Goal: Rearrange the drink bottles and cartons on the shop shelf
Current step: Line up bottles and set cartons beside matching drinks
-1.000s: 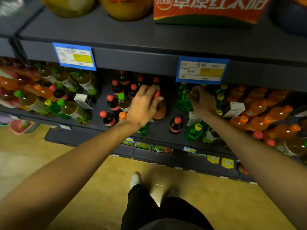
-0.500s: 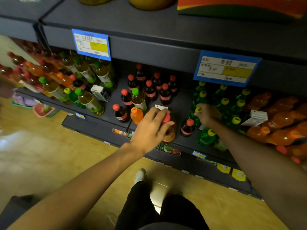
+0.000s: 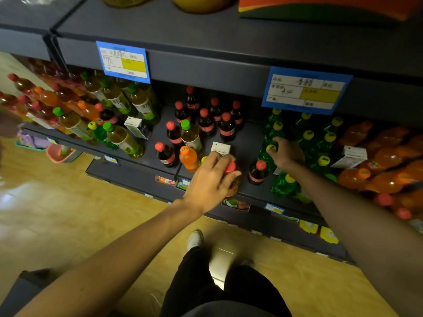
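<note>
My left hand [image 3: 211, 179] grips the top of a red-capped amber bottle [image 3: 234, 182] near the front edge of the dark shelf [image 3: 247, 143]. Just behind it stands a small white carton [image 3: 220, 148]. My right hand [image 3: 286, 153] rests on a green bottle with a yellow cap [image 3: 266, 156], fingers curled round its neck, at the left side of a group of green bottles [image 3: 304, 143]. A dark cola bottle [image 3: 257, 172] stands between my two hands.
Cola bottles [image 3: 206, 120] fill the shelf's middle; an orange bottle [image 3: 188, 157] and a tea bottle [image 3: 191, 137] stand left of my hand. Orange soda bottles [image 3: 377, 161] lie right, tea bottles [image 3: 119, 136] left. Two more cartons [image 3: 135, 126] [image 3: 349, 156]. The upper shelf [image 3: 229, 42] overhangs.
My left hand has drawn the amber bottle from deep in the shelf toward the front edge. My right hand stayed among the green bottles. The view shifted left and down.
</note>
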Action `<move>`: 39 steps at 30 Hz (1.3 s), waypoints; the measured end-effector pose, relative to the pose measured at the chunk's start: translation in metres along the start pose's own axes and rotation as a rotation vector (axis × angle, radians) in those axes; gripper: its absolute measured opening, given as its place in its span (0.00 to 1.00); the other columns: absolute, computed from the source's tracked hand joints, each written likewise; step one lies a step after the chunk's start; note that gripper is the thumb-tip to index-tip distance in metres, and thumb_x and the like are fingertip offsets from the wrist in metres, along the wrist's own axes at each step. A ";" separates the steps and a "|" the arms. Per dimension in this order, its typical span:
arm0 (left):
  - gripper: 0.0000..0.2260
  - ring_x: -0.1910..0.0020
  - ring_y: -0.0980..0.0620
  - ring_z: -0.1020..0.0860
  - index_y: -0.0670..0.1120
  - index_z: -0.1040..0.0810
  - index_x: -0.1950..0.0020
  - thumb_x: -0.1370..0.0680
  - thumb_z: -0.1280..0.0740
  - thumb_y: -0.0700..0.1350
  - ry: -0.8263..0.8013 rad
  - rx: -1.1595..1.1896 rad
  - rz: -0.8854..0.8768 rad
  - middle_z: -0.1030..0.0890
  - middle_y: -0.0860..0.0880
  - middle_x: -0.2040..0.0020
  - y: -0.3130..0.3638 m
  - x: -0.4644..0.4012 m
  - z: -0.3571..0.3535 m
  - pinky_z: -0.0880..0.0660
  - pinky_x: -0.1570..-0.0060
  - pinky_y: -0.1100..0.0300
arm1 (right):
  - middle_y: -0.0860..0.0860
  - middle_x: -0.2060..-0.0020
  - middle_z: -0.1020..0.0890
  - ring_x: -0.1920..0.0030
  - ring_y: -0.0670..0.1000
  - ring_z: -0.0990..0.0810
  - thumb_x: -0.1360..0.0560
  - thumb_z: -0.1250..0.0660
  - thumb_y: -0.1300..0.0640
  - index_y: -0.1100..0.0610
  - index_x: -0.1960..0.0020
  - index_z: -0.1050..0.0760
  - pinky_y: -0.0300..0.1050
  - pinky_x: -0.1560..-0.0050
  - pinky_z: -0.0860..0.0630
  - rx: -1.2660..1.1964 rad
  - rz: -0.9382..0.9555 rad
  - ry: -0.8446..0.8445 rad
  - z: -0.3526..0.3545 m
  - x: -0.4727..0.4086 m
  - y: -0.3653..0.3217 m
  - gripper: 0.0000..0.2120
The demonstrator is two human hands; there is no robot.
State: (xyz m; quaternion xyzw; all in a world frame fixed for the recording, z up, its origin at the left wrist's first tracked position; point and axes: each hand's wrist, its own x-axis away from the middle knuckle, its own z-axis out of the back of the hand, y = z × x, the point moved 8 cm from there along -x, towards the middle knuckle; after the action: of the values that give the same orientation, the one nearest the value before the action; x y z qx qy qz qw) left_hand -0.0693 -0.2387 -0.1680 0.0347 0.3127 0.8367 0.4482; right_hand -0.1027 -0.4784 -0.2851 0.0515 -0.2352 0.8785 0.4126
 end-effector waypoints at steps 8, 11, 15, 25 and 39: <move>0.18 0.52 0.46 0.25 0.40 0.26 0.37 0.23 0.35 0.49 -0.052 0.065 -0.049 0.27 0.44 0.49 0.015 -0.010 -0.004 0.24 0.53 0.53 | 0.58 0.45 0.19 0.44 0.60 0.22 0.24 0.35 0.49 0.53 0.36 0.27 0.53 0.46 0.23 -0.116 -0.016 0.072 0.037 0.039 0.023 0.18; 0.18 0.51 0.44 0.25 0.42 0.26 0.36 0.22 0.34 0.49 -0.078 0.036 -0.074 0.27 0.44 0.47 0.025 -0.014 -0.007 0.24 0.55 0.53 | 0.58 0.48 0.18 0.46 0.59 0.21 0.23 0.36 0.50 0.54 0.37 0.25 0.51 0.46 0.23 -0.135 0.012 0.103 0.057 0.063 0.030 0.16; 0.18 0.50 0.42 0.24 0.43 0.28 0.34 0.21 0.36 0.50 -0.109 -0.032 -0.079 0.27 0.43 0.45 0.033 -0.016 -0.010 0.24 0.57 0.51 | 0.56 0.50 0.17 0.49 0.56 0.20 0.22 0.37 0.52 0.55 0.39 0.24 0.50 0.49 0.23 -0.098 0.070 0.131 0.083 0.095 0.029 0.14; 0.18 0.49 0.40 0.25 0.43 0.28 0.35 0.21 0.35 0.52 -0.045 0.039 0.061 0.28 0.43 0.43 0.037 0.014 0.012 0.24 0.53 0.47 | 0.50 0.54 0.17 0.54 0.46 0.21 0.23 0.35 0.56 0.57 0.48 0.20 0.39 0.54 0.25 -0.320 0.389 0.174 0.100 0.149 -0.041 0.08; 0.17 0.57 0.38 0.22 0.45 0.33 0.54 0.25 0.33 0.57 0.034 -0.171 0.189 0.20 0.42 0.57 -0.045 0.069 0.126 0.32 0.64 0.51 | 0.47 0.52 0.22 0.50 0.44 0.24 0.32 0.25 0.55 0.55 0.44 0.22 0.37 0.51 0.28 -0.236 0.772 -0.268 0.020 0.205 -0.198 0.17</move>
State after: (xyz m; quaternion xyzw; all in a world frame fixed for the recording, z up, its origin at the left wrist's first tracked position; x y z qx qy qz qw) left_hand -0.0348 -0.1052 -0.1076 0.0116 0.2429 0.8994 0.3633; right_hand -0.0912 -0.2353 -0.1355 0.0260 -0.3878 0.9211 0.0222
